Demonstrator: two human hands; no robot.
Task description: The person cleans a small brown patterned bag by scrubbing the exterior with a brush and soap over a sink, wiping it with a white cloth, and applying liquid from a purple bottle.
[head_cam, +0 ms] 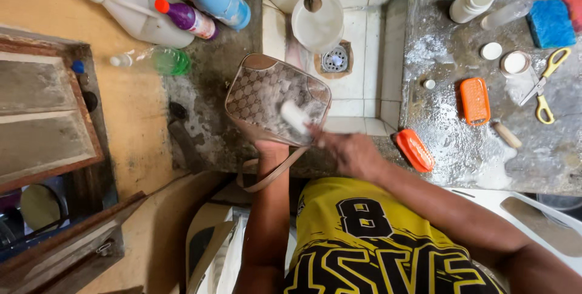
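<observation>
One patterned brown handbag is held over the near edge of the tiled sink, its strap hanging down below. The left hand grips the bag's bottom edge from underneath. The right hand is closed around a white brush pressed against the soapy face of the bag. One white bucket stands in the sink under the tap, beside the drain.

On the wet desk right of the sink lie two orange brushes, one pair of yellow-handled scissors, one blue sponge, two white lids and one white jar. At the far left corner of the desk stand four bottles: white, purple, blue and green.
</observation>
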